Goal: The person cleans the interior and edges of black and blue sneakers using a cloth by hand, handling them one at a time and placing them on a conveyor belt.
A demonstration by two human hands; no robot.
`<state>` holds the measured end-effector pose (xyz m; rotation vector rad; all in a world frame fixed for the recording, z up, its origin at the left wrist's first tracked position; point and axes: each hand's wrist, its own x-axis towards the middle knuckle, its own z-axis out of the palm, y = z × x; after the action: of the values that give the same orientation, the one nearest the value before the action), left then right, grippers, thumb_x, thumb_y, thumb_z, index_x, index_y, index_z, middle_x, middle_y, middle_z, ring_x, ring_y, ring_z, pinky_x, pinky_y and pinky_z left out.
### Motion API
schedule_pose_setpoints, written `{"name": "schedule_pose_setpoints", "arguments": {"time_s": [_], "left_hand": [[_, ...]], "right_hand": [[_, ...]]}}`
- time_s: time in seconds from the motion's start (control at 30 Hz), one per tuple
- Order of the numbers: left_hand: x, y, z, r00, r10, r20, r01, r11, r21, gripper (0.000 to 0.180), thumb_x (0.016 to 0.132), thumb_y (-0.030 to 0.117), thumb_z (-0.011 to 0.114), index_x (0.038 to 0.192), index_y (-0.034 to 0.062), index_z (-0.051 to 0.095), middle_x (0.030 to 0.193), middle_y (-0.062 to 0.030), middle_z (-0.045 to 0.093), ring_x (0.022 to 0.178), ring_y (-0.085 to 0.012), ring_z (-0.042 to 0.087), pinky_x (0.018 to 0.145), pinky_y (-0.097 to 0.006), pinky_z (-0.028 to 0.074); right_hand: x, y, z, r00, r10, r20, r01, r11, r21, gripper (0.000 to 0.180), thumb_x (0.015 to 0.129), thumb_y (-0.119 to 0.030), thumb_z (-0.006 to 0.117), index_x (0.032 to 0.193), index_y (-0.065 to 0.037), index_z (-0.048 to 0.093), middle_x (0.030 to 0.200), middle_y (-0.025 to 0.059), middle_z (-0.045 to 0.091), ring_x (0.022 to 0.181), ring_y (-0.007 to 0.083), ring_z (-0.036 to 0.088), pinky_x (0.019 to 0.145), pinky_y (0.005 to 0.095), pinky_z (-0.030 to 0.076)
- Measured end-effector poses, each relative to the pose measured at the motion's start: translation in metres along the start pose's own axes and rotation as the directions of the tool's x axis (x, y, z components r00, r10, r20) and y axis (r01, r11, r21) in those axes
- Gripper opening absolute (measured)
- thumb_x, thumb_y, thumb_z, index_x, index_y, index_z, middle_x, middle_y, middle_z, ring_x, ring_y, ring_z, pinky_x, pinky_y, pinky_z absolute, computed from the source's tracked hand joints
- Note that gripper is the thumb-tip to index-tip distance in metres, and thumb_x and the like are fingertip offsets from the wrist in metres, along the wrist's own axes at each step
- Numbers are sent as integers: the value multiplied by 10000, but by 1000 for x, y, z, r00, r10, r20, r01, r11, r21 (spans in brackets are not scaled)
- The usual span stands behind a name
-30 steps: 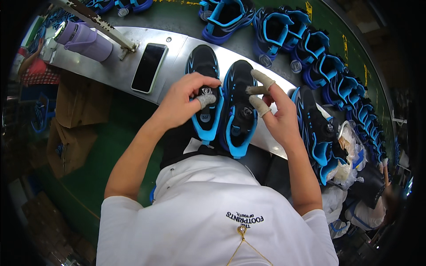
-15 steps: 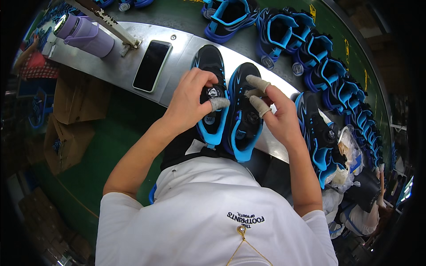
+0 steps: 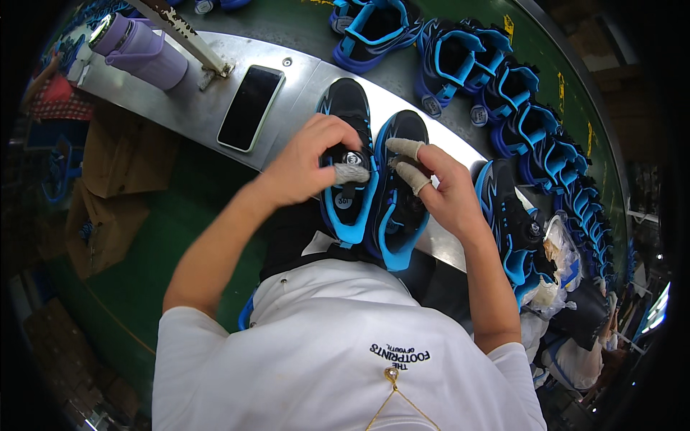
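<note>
A pair of black and blue sneakers stands side by side before me, toes pointing away. Over the left sneaker (image 3: 343,97), my left hand (image 3: 305,158) has its thumb and fingers closed round the round dial (image 3: 352,159) on the tongue. A grey cloth cot wraps that thumb. On the right sneaker (image 3: 406,123), my right hand (image 3: 453,190) presses bent, closed fingers against the lacing area. Grey cots cover its thumb and at least one finger. Whatever lies beneath those fingertips is hidden.
The sneakers rest at a metal bench edge (image 3: 302,72). A phone (image 3: 250,108) and lilac bottle (image 3: 147,57) lie left, near a rusty post (image 3: 183,32). Another sneaker (image 3: 507,215) and a plastic bag (image 3: 564,251) stand right. Rows of sneakers (image 3: 460,54) line the green belt beyond.
My right hand's fingers have shifted slightly left and drawn in over the right sneaker. My left hand keeps its pinch at the dial. The whole view has moved a little.
</note>
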<state>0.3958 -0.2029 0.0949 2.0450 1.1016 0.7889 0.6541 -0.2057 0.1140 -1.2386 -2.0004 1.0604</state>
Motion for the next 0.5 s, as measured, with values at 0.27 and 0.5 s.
{"name": "schedule_pose_setpoints", "arguments": {"time_s": [0.27,0.5], "left_hand": [[11,-4,-20,952,148,268,-141,989,-44,307,846,125,624,1147,74,658,1154,-61,630,1145,-229,491,1008,-359,401],[-68,47,3,663,-640,388,696,337,-634,254,991,112,529,1183,-30,617,1122,-167,657,749,-139,647,526,-241,487]], "right_hand": [[18,-20,9,997,-80,14,80,997,15,353,875,-37,659,1227,-68,652,847,96,584,720,206,544,681,297,453],[35,-22,27,931,-330,156,316,943,109,503,798,-4,696,1277,-143,629,1045,55,651,965,274,592,858,383,494]]}}
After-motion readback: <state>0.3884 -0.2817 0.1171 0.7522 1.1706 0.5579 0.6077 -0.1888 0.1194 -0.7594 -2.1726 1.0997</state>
